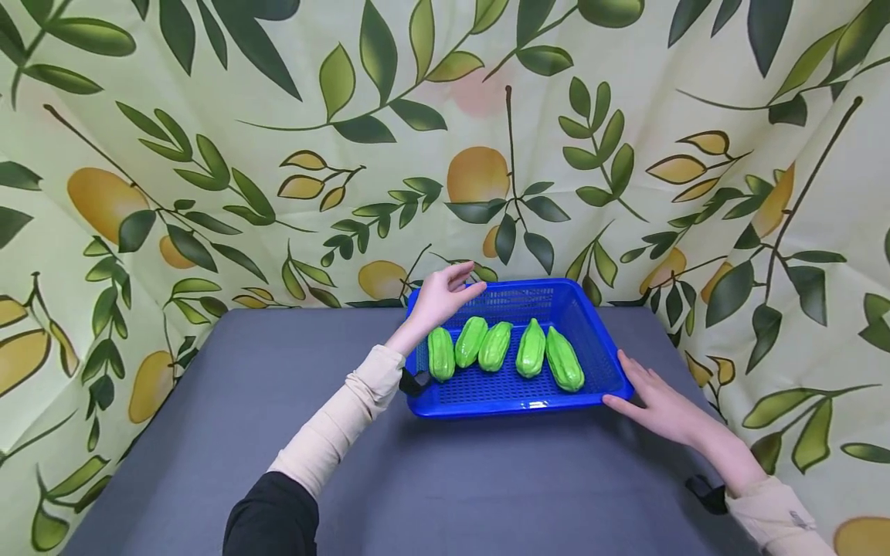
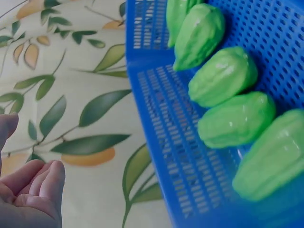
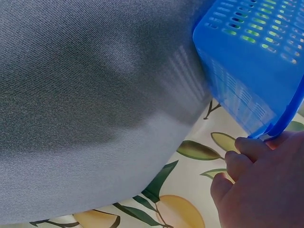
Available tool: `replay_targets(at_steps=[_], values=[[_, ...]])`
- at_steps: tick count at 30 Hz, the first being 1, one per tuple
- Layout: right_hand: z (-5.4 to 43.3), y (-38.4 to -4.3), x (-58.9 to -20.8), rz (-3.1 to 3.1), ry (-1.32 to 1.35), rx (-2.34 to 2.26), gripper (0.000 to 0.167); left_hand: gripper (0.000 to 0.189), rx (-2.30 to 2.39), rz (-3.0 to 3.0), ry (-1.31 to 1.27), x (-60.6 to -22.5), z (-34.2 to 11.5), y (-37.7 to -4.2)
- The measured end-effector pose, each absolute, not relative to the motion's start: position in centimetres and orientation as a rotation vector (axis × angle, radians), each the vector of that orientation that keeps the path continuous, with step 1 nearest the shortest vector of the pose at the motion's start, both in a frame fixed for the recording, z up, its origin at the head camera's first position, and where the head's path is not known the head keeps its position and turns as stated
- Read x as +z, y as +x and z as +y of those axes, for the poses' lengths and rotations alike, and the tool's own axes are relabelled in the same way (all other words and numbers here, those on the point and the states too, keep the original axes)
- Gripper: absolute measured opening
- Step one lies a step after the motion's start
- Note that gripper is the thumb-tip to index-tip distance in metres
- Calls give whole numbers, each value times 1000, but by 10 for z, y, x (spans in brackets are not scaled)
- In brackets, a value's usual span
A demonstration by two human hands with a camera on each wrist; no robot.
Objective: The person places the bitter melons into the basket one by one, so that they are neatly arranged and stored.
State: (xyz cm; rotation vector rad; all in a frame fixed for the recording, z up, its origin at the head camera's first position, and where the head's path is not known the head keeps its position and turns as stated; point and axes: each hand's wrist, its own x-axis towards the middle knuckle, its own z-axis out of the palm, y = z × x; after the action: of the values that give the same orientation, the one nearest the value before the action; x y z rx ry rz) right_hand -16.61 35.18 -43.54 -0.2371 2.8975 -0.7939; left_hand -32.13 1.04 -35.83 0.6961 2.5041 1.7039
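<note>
A blue plastic basket point(image 1: 480, 408) with perforated walls stands on the table, holding several glossy green ribbed fruits point(image 1: 531, 351) in a loose row. My left hand point(image 1: 441, 297) hovers over the basket's back left side, its fingers loosely bent and nothing in them. In the left wrist view, that hand point(image 2: 35, 194) appears apart from the basket and the fruits point(image 2: 237, 119). At the basket's front right corner, my right hand point(image 1: 657, 401) rests with extended fingers against the rim, thumb toward the front. The right wrist view shows its fingertips at the basket's edge, partly hidden behind the hand point(image 3: 263, 175).
A grey cloth covers the table point(image 1: 292, 401), reaching left of and in front of the basket. Behind and at both sides hangs a pale curtain point(image 1: 410, 154) printed with leaves and orange fruit. The basket stands near the table's back edge.
</note>
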Motion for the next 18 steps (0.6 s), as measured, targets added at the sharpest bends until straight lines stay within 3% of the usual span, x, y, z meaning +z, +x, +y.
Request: replay_targets(at_steps=[18], values=[[352, -165, -435, 2898, -270, -800, 94, 50, 2017, 2423, 491, -370, -45, -301]])
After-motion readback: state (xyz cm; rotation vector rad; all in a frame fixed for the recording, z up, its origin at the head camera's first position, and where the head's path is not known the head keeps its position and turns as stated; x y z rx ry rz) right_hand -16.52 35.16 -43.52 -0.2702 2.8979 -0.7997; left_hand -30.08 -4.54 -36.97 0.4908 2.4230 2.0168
